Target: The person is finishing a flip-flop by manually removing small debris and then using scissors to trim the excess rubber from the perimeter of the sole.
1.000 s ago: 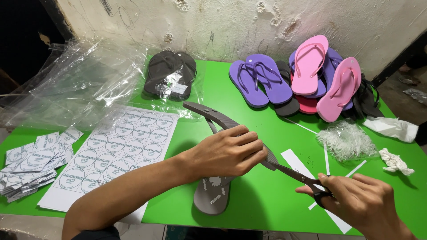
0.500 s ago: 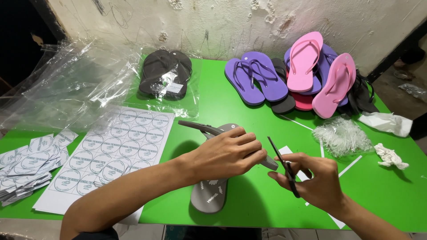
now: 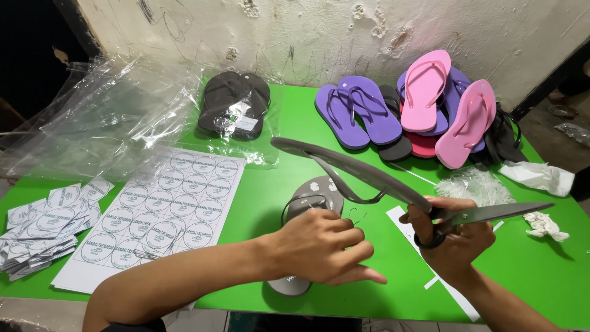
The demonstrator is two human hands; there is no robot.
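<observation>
From the head camera, the right hand grips two things at once: its fingers pass through the black handle loops of a pair of steel scissors, whose closed blades point right, and it also pinches the heel end of a thin grey rubber flip-flop, held edge-on in the air so that it slants up and left across the table, its strap hanging below the sole. The left hand lies curled, holding nothing large, pressed down on a second grey flip-flop that lies flat on the bright green table; that sandal sits directly under the raised one.

To the left lie a white sheet of round printed stickers and a heap of cut paper labels. Behind are crumpled clear plastic bags, a bagged dark grey pair, and a pile of purple and pink flip-flops.
</observation>
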